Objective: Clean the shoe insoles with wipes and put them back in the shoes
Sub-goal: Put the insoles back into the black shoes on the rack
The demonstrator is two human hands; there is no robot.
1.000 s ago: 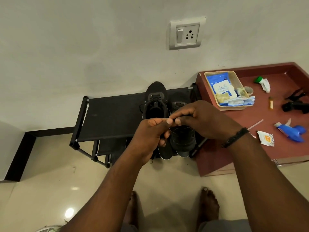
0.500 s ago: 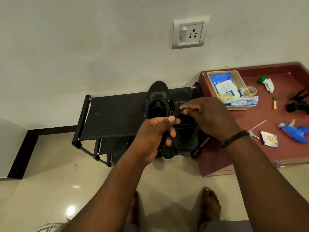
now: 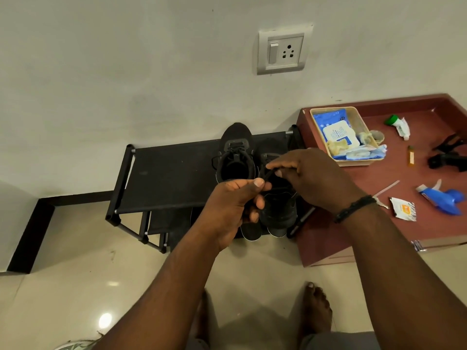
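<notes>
Two black shoes stand side by side on a black rack (image 3: 171, 178). The left shoe (image 3: 236, 152) shows its dark opening. My hands partly cover the right shoe (image 3: 279, 213). My left hand (image 3: 232, 208) pinches a black lace (image 3: 267, 176) between thumb and forefinger. Just to the right, over the shoe's tongue, my right hand (image 3: 310, 178) pinches the same lace. A flat dark piece with a pale edge (image 3: 250, 232) pokes out below my left hand; I cannot tell whether it is an insole. A blue wipes pack (image 3: 336, 131) lies in a beige tray (image 3: 358, 162).
The tray sits on a red cabinet top (image 3: 404, 173) right of the rack, with a blue spray bottle (image 3: 449, 198), a torn sachet (image 3: 403, 209), a green-capped tube (image 3: 399, 126) and a black object (image 3: 449, 157). A wall socket (image 3: 283, 50) is above. My bare feet stand on the tiled floor.
My hands, which met fingertip to fingertip, have drawn slightly apart, and a black lace now runs between them. My right hand has shifted toward the shoe's tongue.
</notes>
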